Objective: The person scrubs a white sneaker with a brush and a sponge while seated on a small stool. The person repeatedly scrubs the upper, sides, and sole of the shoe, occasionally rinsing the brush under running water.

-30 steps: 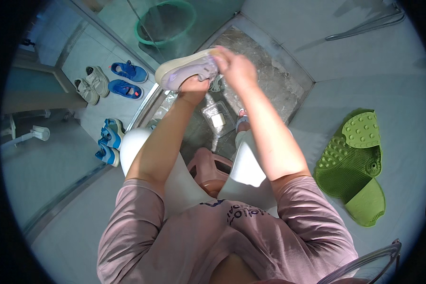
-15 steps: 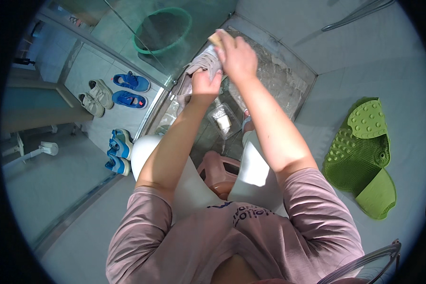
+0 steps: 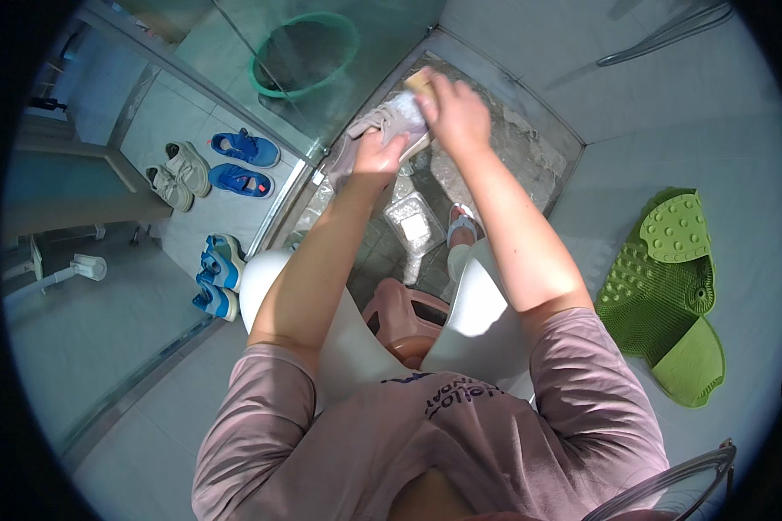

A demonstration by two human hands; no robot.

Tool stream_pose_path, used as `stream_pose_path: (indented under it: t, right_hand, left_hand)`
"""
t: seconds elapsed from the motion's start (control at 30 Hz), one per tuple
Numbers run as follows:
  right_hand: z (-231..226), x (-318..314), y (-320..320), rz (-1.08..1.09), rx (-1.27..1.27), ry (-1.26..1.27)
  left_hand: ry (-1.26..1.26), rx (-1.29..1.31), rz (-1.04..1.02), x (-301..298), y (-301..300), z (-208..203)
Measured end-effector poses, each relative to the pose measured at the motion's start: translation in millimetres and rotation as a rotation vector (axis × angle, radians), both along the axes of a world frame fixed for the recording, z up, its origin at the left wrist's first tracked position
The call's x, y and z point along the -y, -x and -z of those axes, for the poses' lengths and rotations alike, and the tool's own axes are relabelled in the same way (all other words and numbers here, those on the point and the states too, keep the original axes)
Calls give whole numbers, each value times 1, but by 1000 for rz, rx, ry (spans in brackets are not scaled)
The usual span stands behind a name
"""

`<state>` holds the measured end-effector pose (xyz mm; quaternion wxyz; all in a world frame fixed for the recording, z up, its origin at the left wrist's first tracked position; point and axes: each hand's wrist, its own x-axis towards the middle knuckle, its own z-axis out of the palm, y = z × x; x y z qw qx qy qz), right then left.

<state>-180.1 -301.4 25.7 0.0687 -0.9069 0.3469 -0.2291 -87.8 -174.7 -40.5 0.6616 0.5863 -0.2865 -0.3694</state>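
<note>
The left hand [image 3: 377, 158] is gripping a pale lilac lace-up sneaker [image 3: 381, 120], which is hanging over the shower floor [image 3: 523, 161] beyond a clear plastic tray [image 3: 397, 214]. The right hand [image 3: 459, 111] is holding a small tan block [image 3: 419, 82] beside the sneaker's whitened end; I cannot tell whether they are touching.

Dusty-pink T-shirt [image 3: 347, 451] over white trousers [image 3: 347, 369], both hands without gloves.
Behind the left hand [image 3: 380, 156] and right hand [image 3: 458, 117], loose creased sleeves [image 3: 595, 373] end near the elbows; between them sits dark lettering [image 3: 456, 395]; a pale-strapped sandal [image 3: 462, 223] shows below the grip.
</note>
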Motion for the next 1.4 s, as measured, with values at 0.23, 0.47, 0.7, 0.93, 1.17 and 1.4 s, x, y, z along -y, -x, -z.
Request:
stream_pose_path:
  t: [0.23,0.47,0.7,0.93,1.17,1.4]
  right_hand:
    - [0,-1,-1,-34,37,-27]
    - [16,-1,-1,-100,27,-27]
    - [15,-21,1,-161,55,-107]
    - [14,-34,1,-195,137,-154]
    - [8,-48,4,-295,25,-169]
    - [9,-61,-1,-220,68,-252]
  left_hand:
    - [102,89,-34,4,-10,13]
    - [-49,-374,-111,0,-7,-8]
    - [-131,-578,-145,-1,-10,-24]
    - [-212,-753,-176,1,-9,-44]
    - [-108,-808,-104,-4,-22,-23]
    - [-51,-900,-167,-3,-27,-21]
